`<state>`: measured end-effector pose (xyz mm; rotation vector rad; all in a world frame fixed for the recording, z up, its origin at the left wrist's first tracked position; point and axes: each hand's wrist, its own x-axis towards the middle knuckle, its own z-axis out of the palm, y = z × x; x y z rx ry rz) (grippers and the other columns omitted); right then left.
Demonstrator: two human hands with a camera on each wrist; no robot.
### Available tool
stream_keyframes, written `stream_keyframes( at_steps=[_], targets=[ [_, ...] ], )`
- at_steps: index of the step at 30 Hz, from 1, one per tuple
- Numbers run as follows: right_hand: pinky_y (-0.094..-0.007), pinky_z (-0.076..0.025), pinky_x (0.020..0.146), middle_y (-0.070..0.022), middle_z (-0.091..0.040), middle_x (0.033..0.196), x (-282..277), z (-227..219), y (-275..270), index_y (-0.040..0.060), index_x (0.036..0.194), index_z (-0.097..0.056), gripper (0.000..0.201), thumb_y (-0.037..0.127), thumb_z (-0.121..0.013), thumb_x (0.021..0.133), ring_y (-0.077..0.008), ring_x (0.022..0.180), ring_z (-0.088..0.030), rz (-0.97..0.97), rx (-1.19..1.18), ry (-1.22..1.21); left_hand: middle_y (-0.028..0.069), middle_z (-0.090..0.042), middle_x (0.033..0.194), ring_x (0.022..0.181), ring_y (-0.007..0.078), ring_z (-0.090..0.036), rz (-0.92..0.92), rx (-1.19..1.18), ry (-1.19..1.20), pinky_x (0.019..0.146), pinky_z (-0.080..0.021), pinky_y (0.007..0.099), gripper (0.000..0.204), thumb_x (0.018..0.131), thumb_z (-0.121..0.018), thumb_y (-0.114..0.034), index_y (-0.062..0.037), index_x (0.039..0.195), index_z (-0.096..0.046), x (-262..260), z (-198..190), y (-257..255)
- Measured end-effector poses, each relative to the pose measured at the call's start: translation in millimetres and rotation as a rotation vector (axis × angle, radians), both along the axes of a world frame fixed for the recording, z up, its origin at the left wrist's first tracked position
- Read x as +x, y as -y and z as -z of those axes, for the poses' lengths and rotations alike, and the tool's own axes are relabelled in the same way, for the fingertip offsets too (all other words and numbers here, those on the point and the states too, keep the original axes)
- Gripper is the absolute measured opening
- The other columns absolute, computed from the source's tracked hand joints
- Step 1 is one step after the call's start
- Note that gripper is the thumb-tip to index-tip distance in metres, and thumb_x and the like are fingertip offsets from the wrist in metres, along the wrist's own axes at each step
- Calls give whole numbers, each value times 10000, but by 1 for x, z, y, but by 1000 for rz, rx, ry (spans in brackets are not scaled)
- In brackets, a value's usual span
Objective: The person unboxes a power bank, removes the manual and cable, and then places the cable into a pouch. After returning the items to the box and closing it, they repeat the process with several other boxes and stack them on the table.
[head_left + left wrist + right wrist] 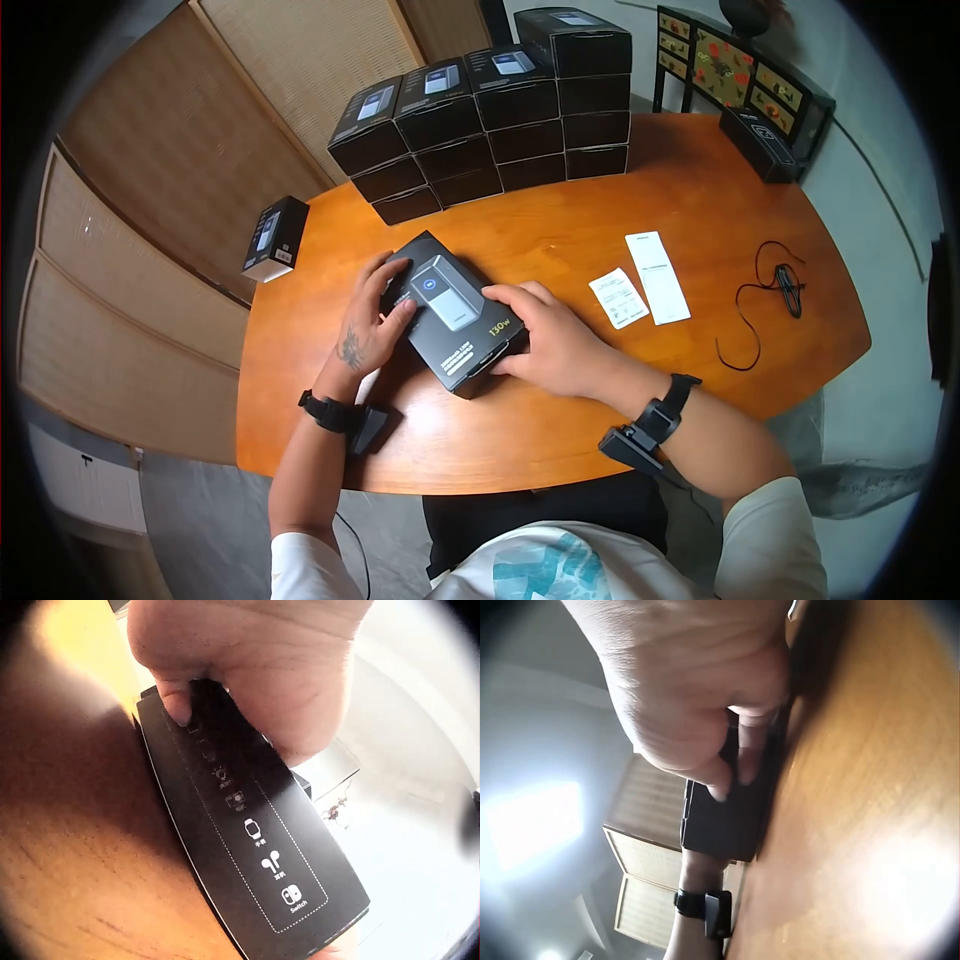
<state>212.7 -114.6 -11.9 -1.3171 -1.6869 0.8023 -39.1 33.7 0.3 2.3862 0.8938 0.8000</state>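
A black power bank box [452, 310] lies at an angle on the table before me, its lid showing a grey device and a yellow "130w". My left hand [372, 318] grips its left side, with the thumb over the top. On the opposite side my right hand [560, 335] holds it, one finger on the lid's edge and the thumb low at the near end. In the left wrist view, the long side of the box [247, 825] carries white icons of a watch, earphones and a Switch. The right wrist view has fingertips [718, 784] pressed on a plain dark side.
Similar black boxes [450, 135] stand stacked at the table's back. One more box [275, 238] is at the left edge, and a long black box [758, 145] at the back right. Two white printed cards [658, 278] and a black cable [788, 290] lie on the right.
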Motion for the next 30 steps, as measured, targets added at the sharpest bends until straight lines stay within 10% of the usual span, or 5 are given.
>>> stream_keyframes(
  at_steps=[7,11,15,30],
  targets=[
    [-425,-544,945,-185,-542,1272,2,11,1,120,1436,-523,740,213,-866,787,-371,1101,-637,-10,201,265,227,-445,1509,1356,343,-509,41,10,-12,1107,-438,408,536,990,-644,-264,-32,1450,-497,10,1,1],
    [-436,-564,882,-166,-552,1209,-2,18,-2,148,1409,-549,666,201,-842,813,-356,1024,-659,-9,193,237,175,-550,1398,1257,240,-558,-241,-553,602,1051,-473,350,510,1047,-564,-211,14,1481,-420,27,30,1],
    [-446,-568,856,-159,-544,1159,-4,15,-3,138,1372,-545,604,149,-815,832,-356,989,-664,-35,175,184,163,-611,1308,1162,204,-609,-176,-762,475,990,-502,311,517,1034,-550,-246,1,1474,-440,37,6,12],
    [-441,-537,834,-178,-527,1133,6,15,-8,61,1293,-511,529,84,-802,852,-395,972,-627,-21,264,110,147,-611,1302,1141,254,-649,-162,-1133,854,968,-559,403,481,1001,-551,-142,-16,1448,-426,57,-13,64]
  ],
)
